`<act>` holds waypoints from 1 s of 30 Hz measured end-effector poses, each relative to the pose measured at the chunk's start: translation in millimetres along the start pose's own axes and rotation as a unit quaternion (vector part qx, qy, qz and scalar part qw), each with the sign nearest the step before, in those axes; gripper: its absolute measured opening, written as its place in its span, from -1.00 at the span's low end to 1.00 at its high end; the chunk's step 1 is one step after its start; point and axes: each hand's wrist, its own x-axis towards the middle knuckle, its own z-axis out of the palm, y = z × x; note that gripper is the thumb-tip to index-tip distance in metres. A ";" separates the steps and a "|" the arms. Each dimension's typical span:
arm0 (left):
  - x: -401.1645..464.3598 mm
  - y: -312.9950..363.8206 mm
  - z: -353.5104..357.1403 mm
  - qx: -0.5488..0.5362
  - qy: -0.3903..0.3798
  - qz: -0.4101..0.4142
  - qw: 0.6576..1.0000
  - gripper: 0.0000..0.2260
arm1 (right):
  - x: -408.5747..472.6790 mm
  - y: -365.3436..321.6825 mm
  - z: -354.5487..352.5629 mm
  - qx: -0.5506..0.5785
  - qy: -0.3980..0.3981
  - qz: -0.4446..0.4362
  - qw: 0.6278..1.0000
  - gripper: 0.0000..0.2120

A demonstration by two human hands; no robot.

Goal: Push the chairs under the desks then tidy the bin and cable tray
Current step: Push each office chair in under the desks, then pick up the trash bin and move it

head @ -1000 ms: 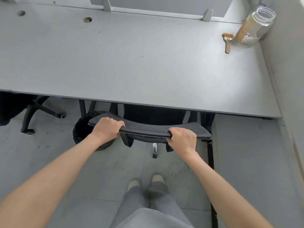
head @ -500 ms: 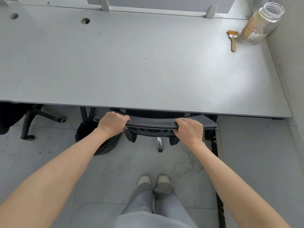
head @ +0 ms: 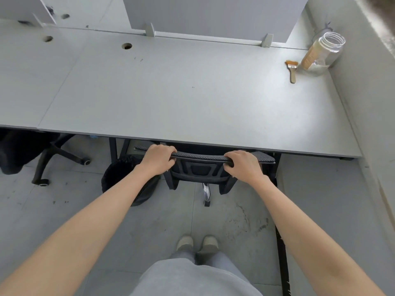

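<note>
A black mesh office chair (head: 201, 169) stands against the front edge of the grey desk (head: 183, 99), its seat hidden beneath the desktop. My left hand (head: 157, 160) grips the top of the backrest at its left end. My right hand (head: 243, 165) grips the same top edge further right. A black bin (head: 121, 174) with a dark liner stands on the floor just left of the chair, partly behind my left forearm. No cable tray shows in this view.
A second black chair (head: 53, 152) sits under the neighbouring desk at the left. A clear jar (head: 324, 51) and a small brush (head: 292, 69) rest at the desk's far right corner, by the wall. A black cable strip (head: 281, 242) runs along the floor on the right.
The chair has rolled forward, further under the desk, with both hands still gripping the backrest. The view has shifted toward the desk.
</note>
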 end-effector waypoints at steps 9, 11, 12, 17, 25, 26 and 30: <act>-93.9 38.6 12.4 -0.368 0.165 -0.111 0.908 -0.66 | -80.0 -32.0 -17.1 0.259 -0.033 -0.023 0.965 -0.61; -123.7 49.2 31.5 -0.468 0.188 -0.175 0.846 -0.68 | -101.8 -33.2 -8.7 0.333 -0.055 0.002 0.941 -0.65; -138.5 54.6 41.4 -0.513 0.199 -0.210 0.808 -0.69 | -111.7 -33.8 -2.3 0.375 -0.058 0.022 0.925 -0.68; -209.9 80.6 94.7 -0.581 0.245 -0.346 0.695 -0.72 | -143.3 -45.8 38.8 0.551 -0.095 0.119 0.821 -0.72; -291.7 72.2 129.3 -0.536 0.266 -0.454 0.660 -0.74 | -137.5 -106.5 84.3 0.532 -0.263 0.095 0.799 -0.76; -296.7 67.6 129.4 -0.534 0.270 -0.459 0.656 -0.73 | -132.0 -116.8 87.3 0.527 -0.269 0.091 0.801 -0.73; -309.0 27.0 128.8 -0.531 0.264 -0.469 0.655 -0.76 | -114.7 -160.4 107.5 0.538 -0.256 0.102 0.797 -0.72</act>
